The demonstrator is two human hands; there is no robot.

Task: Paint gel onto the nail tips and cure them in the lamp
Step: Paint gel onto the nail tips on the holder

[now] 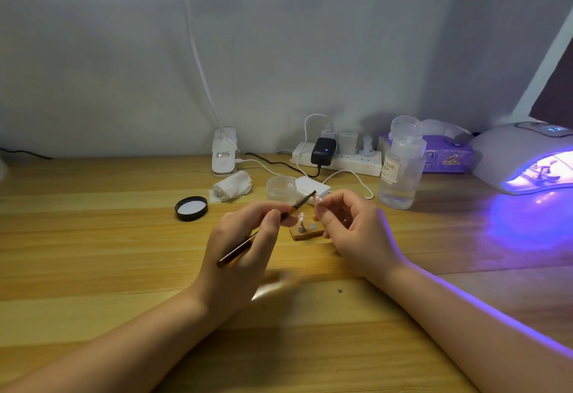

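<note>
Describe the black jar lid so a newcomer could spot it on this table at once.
Start at the white clip lamp base standing at the back of the wooden table. Come toward the near edge and slightly left: the black jar lid lies there alone, left of the left hand holding the brush. It is the only round black thing, upturned with a pale inner lining.

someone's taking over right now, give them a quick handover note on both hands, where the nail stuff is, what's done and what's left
Left hand grips the gel brush, bristles up at the nail tip.
Right hand pinches that nail tip, lifted above the small wooden stand.
One more tip stands on that stand.
Open gel jar sits behind the hands, its black lid to the left on the table.
Curing lamp at far right is lit violet with something inside; what it holds is unclear.
Left: finish painting the held tip, then cure it and the rest.
</note>
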